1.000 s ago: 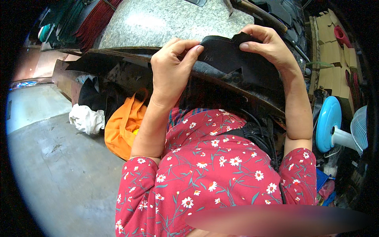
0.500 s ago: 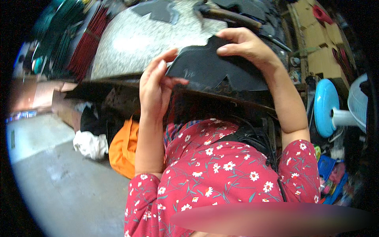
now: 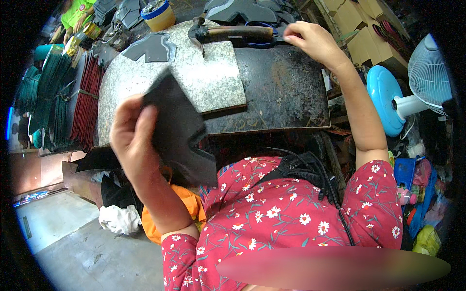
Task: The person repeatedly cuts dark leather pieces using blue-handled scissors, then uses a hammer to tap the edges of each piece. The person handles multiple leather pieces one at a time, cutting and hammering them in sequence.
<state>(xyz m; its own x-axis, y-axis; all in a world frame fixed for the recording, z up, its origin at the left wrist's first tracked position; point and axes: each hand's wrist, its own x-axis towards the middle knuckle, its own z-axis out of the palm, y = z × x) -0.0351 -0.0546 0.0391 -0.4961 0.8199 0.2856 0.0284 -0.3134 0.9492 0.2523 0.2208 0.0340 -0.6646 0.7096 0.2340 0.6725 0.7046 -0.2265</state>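
Writing: a yellowish scrawl [image 3: 247,122] runs along the near edge of the worktop [image 3: 286,87], too faint to read; a small print on a co-worker's green shirt [image 3: 74,14] is likewise too small.
Worktop: dark, scuffed and stained, with a speckled pale slab [image 3: 208,75] lying on it.
Black piece [image 3: 177,126]: in the left grip, tilted and slightly blurred, in front of the slab and the worktop's near edge; a notch is cut in its right side.
Left grip [image 3: 135,133]: closed on the piece's left edge, thumb on the near face.
Right grip [image 3: 314,44]: narrow, fingers curled together beside the scissors [image 3: 258,46]; cannot tell whether it touches them.
Scissors: blue-handled, partly covered by the hammer [image 3: 240,32].
Slab top: a grey cutout [image 3: 160,48] at the far side, the hammer's head near it.
Worktop's left: bundled red strips [image 3: 86,106] and green strips [image 3: 53,94].
Right side: cardboard boxes [image 3: 347,29] and a blue-and-white fan [image 3: 385,102].
Floor [image 3: 97,257]: smooth grey, with a white cloth [image 3: 120,219] near an orange bag [image 3: 187,203].
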